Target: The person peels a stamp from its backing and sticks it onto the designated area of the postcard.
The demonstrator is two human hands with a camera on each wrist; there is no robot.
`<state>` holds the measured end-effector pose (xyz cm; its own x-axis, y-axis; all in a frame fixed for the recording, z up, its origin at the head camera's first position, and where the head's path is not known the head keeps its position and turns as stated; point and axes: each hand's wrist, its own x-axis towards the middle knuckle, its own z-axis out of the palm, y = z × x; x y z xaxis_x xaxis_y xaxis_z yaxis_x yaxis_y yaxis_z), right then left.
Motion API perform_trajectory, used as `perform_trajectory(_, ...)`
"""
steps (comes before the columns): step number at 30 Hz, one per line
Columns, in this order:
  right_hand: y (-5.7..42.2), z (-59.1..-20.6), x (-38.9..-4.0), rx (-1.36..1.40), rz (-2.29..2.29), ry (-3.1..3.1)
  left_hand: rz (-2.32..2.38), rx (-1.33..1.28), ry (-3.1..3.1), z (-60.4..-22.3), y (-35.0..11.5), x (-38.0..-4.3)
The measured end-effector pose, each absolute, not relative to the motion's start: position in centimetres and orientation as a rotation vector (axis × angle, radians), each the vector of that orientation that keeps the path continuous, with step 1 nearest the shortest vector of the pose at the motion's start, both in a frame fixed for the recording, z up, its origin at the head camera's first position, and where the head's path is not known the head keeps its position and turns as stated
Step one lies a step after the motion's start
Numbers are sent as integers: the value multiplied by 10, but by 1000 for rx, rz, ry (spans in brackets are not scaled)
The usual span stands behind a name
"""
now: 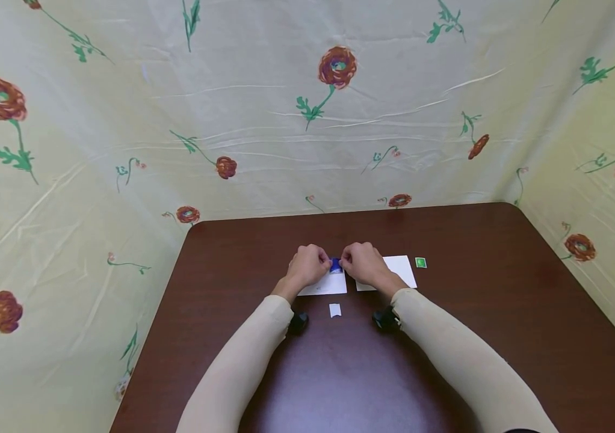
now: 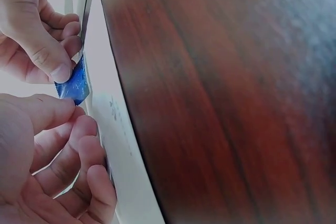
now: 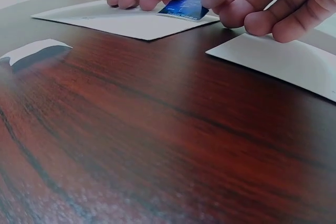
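A small blue stamp (image 1: 336,266) with toothed edges is pinched at its sides, my left hand (image 1: 310,264) on one side and my right hand (image 1: 363,263) on the other. In the right wrist view the stamp (image 3: 185,7) sits at the near right corner of the left white envelope or card (image 3: 105,20), slightly tilted. Whether its underside touches the paper I cannot tell. Faint print shows on this white piece (image 2: 116,108) in the left wrist view. Under my right hand lies a second white envelope or card (image 1: 402,270), partly covered.
A green stamp (image 1: 420,263) lies right of the second white piece. Nearer to me is a small curled white slip (image 1: 335,310). All rest on a dark brown table (image 1: 334,373), with a flowered curtain (image 1: 264,108) behind and at both sides.
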<state>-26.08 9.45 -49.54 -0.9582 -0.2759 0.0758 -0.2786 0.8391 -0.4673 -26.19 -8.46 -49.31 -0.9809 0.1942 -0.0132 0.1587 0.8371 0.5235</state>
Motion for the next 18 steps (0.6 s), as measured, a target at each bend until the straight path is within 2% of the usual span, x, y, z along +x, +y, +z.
perform_trajectory(18, 92, -497, -261, 440, 719, -3015, 859, 332, 2943, -494, -84, -265)
